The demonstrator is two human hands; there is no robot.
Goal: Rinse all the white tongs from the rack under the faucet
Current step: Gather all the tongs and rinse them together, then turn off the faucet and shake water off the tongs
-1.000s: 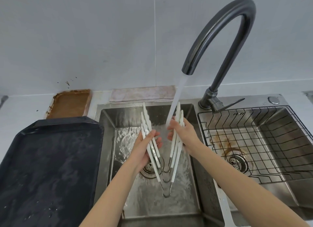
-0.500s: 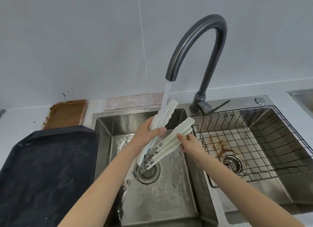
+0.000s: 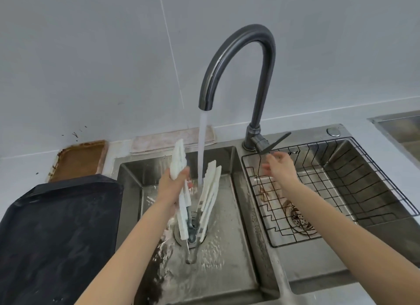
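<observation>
My left hand (image 3: 173, 186) grips a bunch of white tongs (image 3: 210, 194) over the left sink basin (image 3: 227, 254). The tongs splay open in a V, tips up, hinges down near the drain. Water runs from the dark curved faucet (image 3: 238, 61) and falls between the tong arms. My right hand (image 3: 280, 167) is empty with fingers spread, just below the faucet lever (image 3: 276, 142) and above the black wire rack (image 3: 341, 191) in the right basin. The rack holds no tongs that I can see.
A large black tray (image 3: 56, 232) lies on the counter at the left. Behind it sits a rusty brown tray (image 3: 80, 160). A folded cloth (image 3: 172, 137) rests behind the left basin. Another steel basin edge (image 3: 400, 125) shows at far right.
My right hand has let go of the tongs and moved right and up toward the faucet lever. My left hand now holds the whole bunch alone under the stream.
</observation>
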